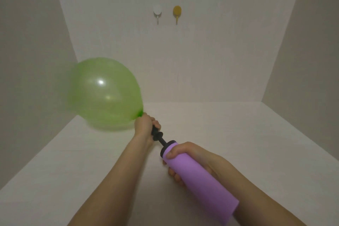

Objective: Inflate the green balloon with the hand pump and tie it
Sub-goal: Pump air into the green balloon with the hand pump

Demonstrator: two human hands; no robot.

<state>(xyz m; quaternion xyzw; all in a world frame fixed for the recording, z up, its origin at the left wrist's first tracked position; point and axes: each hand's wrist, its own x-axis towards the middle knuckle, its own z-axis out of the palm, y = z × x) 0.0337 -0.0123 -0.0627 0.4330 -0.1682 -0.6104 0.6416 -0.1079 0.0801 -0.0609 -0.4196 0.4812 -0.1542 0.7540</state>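
Observation:
The green balloon [104, 95] is large and round, blurred at its left edge, and hovers at the left above the white table [238, 134]. Its neck sits on the black nozzle of the hand pump, where my left hand [145, 126] grips neck and nozzle together. The pump's purple barrel [198, 174] slants toward the lower right. My right hand [190, 159] is wrapped round the barrel near its black front end. A short length of black rod shows between the two hands.
White walls close in the table on the left, back and right. Two hooks hang on the back wall, one white [157, 13] and one yellow [177, 13]. Bare table surface lies to the right of the pump.

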